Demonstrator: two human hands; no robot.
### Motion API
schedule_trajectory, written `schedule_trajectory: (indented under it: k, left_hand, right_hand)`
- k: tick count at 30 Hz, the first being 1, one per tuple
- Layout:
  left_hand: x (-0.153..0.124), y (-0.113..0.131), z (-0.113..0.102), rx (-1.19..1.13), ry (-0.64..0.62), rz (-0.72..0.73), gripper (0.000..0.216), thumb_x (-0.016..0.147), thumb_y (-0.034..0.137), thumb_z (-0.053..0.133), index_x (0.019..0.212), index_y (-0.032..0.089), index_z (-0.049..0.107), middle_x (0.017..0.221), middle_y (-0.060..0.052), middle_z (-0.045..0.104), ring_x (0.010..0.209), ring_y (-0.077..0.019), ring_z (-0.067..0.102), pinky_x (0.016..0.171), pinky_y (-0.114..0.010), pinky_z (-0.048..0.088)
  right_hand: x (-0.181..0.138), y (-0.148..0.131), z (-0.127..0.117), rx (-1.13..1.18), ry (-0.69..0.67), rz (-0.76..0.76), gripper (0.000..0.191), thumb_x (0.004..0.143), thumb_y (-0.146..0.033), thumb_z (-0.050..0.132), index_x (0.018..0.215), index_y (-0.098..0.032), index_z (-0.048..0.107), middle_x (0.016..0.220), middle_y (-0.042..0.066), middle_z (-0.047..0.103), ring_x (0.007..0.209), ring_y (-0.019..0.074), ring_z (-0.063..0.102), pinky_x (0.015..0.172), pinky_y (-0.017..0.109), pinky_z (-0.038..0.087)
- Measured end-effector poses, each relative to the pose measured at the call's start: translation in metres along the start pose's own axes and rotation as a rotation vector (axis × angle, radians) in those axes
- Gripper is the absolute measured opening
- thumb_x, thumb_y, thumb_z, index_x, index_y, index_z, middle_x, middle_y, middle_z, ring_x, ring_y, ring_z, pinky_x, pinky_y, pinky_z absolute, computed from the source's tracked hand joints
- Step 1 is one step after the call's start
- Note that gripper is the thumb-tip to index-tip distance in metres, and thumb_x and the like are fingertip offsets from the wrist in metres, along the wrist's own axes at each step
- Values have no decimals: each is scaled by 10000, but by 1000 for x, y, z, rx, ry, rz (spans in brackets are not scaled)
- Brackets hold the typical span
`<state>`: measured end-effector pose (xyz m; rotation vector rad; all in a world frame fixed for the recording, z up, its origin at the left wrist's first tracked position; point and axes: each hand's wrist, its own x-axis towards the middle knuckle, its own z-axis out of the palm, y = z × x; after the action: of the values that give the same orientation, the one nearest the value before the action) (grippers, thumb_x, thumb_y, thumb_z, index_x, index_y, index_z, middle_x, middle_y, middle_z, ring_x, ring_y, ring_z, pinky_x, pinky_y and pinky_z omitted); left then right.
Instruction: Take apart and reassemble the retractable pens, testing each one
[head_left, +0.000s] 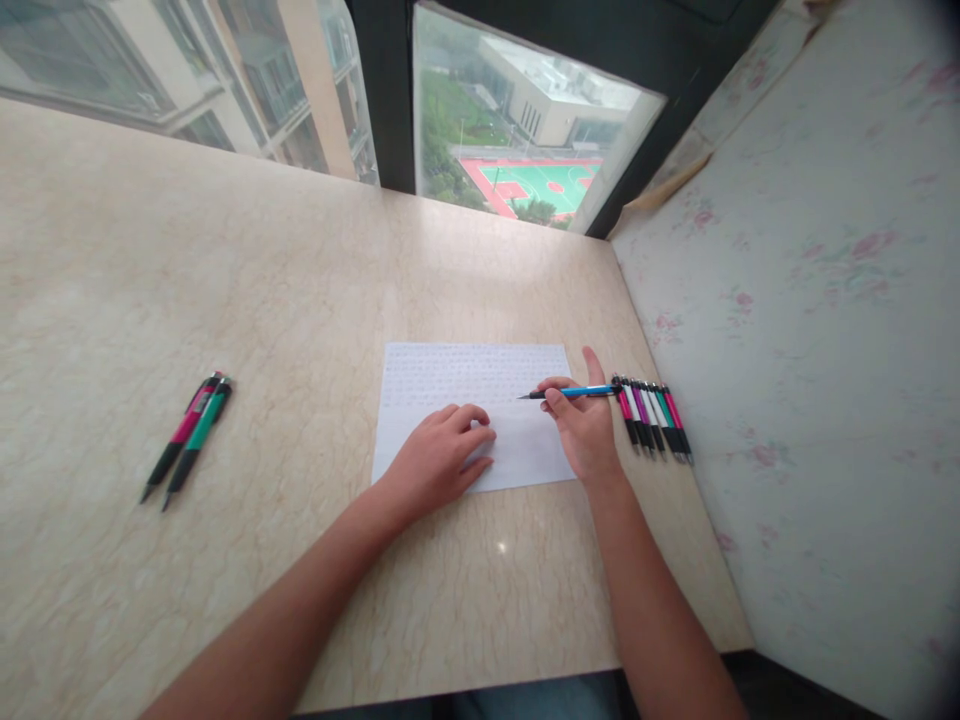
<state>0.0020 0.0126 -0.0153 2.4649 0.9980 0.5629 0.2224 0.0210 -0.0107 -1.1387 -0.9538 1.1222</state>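
Right hand [589,435] pinches one blue pen [581,392]; left hand [439,455], empty, half-curled on one sheet [525,450]; two pens [201,432] farther left.

A daylit corner high above a sports court [544,183]
From my station I see a beige, marble-veined tabletop [300,280] reaching a dark window frame [393,100]; the left pane [187,75] shows a building's facade [324,80], the right pane [510,125] a pale-roofed block [536,110], grass [465,110] and the court. Pink-flowered wallpaper [810,340] covers the wall [847,410] to my right, and daylight leaves a soft sheen [469,235] by the panes.
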Motion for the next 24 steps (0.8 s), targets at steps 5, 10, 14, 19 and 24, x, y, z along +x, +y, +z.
schedule_trajectory:
  k: [5, 10, 14, 19, 24]
  left_hand:
    - [0, -1, 0, 11, 0, 7, 215, 890, 259, 556, 1085, 202, 629, 1157, -107, 613, 968, -231, 582, 863, -413, 492]
    - [0, -1, 1, 16, 7, 9, 234, 890, 250, 559, 1114, 218, 617, 1159, -97, 611, 965, -231, 586, 860, -414, 495]
    - [0, -1, 1, 8, 0, 2, 241, 882, 237, 565, 1115, 211, 618, 1161, -103, 612, 961, -231, 590, 856, -416, 499]
    - [0, -1, 0, 8, -7, -1, 237, 881, 237, 565, 1110, 212, 618, 1160, -102, 613, 965, -233, 590, 864, -422, 499]
    - [0, -2, 0, 22, -19, -2, 213, 892, 244, 551, 1092, 210, 614, 1168, -105, 610, 977, -237, 586, 870, -427, 497]
  right_hand:
    - [0, 2, 3, -52, 37, -29, 1146, 712, -298, 796, 1533, -347, -3, 906, -21, 709, 734, 153, 675, 665, 285, 529]
    - [0, 2, 3, -114, 50, -31, 1111, 733, -337, 771, 1534, -325, 2, 926, 10, 724, 706, 152, 669, 607, 271, 517]
    - [0, -1, 3, -133, 51, -56, 999, 741, -315, 764, 1512, -306, 129, 893, 5, 732, 703, 144, 657, 600, 252, 503]
    - [-2, -3, 5, -134, 23, -89, 906, 764, -299, 744, 1495, -310, 209, 862, -7, 732, 649, 125, 621, 570, 239, 480]
    - [-2, -2, 6, -149, 29, -67, 1063, 755, -349, 748, 1541, -328, 32, 846, -23, 720, 649, 135, 621, 571, 250, 487]
